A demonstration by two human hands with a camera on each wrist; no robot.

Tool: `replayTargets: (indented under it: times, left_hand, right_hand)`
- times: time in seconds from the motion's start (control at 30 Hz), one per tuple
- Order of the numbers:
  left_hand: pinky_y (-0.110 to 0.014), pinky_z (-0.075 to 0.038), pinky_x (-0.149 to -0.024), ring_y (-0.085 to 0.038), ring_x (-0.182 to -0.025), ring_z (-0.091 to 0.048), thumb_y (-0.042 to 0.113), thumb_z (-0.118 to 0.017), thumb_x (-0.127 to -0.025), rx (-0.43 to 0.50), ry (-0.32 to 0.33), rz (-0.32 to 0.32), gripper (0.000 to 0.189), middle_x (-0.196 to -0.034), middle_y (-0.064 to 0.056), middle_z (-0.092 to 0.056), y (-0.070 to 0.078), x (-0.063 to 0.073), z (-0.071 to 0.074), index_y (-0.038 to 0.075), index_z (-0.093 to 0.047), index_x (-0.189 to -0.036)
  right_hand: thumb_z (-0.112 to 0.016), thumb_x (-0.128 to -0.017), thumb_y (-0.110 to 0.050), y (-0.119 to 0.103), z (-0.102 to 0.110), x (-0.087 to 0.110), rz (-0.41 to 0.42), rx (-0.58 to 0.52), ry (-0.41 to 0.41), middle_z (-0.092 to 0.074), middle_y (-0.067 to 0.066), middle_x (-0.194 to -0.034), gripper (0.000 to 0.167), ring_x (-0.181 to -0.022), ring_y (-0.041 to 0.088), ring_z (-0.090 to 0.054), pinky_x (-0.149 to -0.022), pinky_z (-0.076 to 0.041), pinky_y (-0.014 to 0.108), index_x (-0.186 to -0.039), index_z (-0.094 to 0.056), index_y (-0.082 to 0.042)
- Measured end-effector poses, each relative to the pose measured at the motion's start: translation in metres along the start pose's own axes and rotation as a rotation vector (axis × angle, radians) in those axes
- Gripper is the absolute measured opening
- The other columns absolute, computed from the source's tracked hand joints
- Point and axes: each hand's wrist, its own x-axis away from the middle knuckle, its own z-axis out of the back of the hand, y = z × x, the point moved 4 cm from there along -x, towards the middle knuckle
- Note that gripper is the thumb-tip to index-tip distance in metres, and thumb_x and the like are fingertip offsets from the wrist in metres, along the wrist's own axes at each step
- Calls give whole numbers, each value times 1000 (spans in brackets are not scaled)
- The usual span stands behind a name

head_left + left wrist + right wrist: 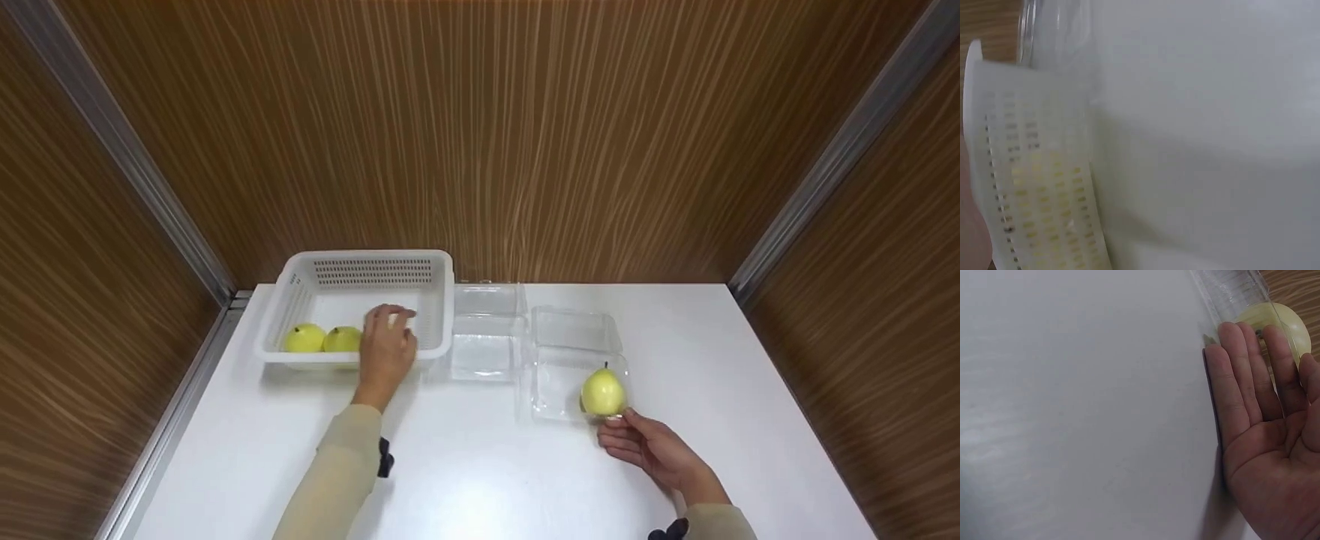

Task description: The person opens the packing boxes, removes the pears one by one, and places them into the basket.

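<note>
My left hand reaches over the front rim of the white slotted basket, fingers loosely bent. No fruit shows in its fingers, though the hand hides part of the basket. Two yellow-green pears, a left one and a right one, lie beside it in the basket's front. With thumb and fingers, my right hand pinches the front rim of a clear plastic clamshell container. One pear sits inside, stem up, at its front right. In the right wrist view, the fingers stretch along the container's outside.
A second clear clamshell container stands opened between the basket and the pear's container. Behind rises a wood-grain wall, with more panels on both sides. The white tabletop lies beneath everything.
</note>
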Motion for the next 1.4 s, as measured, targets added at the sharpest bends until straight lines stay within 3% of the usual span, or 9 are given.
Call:
replayTargets:
  times: [0.07, 0.2, 0.43, 0.63, 0.77, 0.93, 1.03, 1.2, 1.4]
  left_hand:
    - [-49, -46, -99, -38, -115, -54, -2, -71, -76, 22, 49, -90, 34, -113, -11, -64, 22, 2, -10, 12, -70, -107]
    - [-43, -44, -107, -36, -118, -55, -1, -70, -75, 94, 51, -177, 35, -115, -9, -64, 64, 2, -27, 13, -70, -107]
    - [-29, -54, -91, -22, -120, -54, 8, -68, -84, 195, -138, -275, 33, -119, -2, -60, 135, 11, -57, 19, -68, -116]
    - [-28, -57, -81, -17, -109, -59, 14, -70, -87, 295, -263, -310, 34, -115, 2, -61, 177, 32, -83, 22, -66, -121]
    - [-30, -55, -84, -18, -106, -60, 18, -69, -89, 330, -366, -268, 35, -114, 2, -61, 197, 40, -93, 22, -65, -124]
    - [-41, -52, -95, -27, -119, -56, 30, -65, -94, 372, -656, -153, 45, -133, -5, -54, 219, 45, -105, 27, -56, -139]
    - [-46, -50, -98, -31, -126, -53, 36, -60, -96, 381, -787, -98, 51, -144, -10, -48, 231, 43, -110, 31, -50, -145]
    - [-49, -48, -102, -34, -133, -48, 42, -57, -96, 392, -899, -23, 56, -153, -13, -40, 244, 40, -120, 36, -43, -150]
    - [-56, -41, -108, -42, -139, -40, 48, -55, -96, 451, -973, 86, 60, -160, -17, -30, 251, 39, -129, 44, -35, -153]
  right_hand:
    - [-44, -105, -42, 0, 0, 0, -3, 1, 7, -70, 16, -119, 53, -116, 26, -66, -103, -50, 39, -127, -60, 3]
    - [-44, -105, -43, 0, -2, 0, -1, 17, 14, -69, 17, -120, 54, -116, 27, -66, -103, -50, 39, -127, -59, 4]
    - [-45, -105, -42, 0, -2, 1, 6, 9, 31, -70, 17, -118, 52, -114, 26, -67, -101, -51, 39, -125, -61, 3]
    - [-46, -105, -42, 2, -6, 1, 16, 50, 84, -71, 17, -116, 53, -112, 26, -68, -100, -52, 39, -125, -61, 4]
    - [-46, -104, -43, 3, -6, 1, 21, 90, 132, -71, 16, -115, 54, -111, 26, -69, -99, -53, 39, -126, -60, 5]
    - [-47, -104, -45, 3, -5, 2, 31, 99, 161, -71, 15, -113, 55, -110, 26, -69, -98, -54, 39, -124, -62, 4]
    - [-46, -104, -44, 3, -3, 4, 35, 88, 162, -72, 15, -113, 54, -110, 26, -69, -98, -54, 39, -123, -63, 3]
    - [-45, -105, -43, 2, -3, 5, 42, 76, 145, -71, 16, -114, 53, -110, 26, -69, -98, -53, 39, -123, -63, 3]
    - [-46, -105, -42, 2, -4, 6, 66, 71, 116, -70, 18, -119, 55, -113, 27, -68, -100, -52, 40, -127, -59, 7]
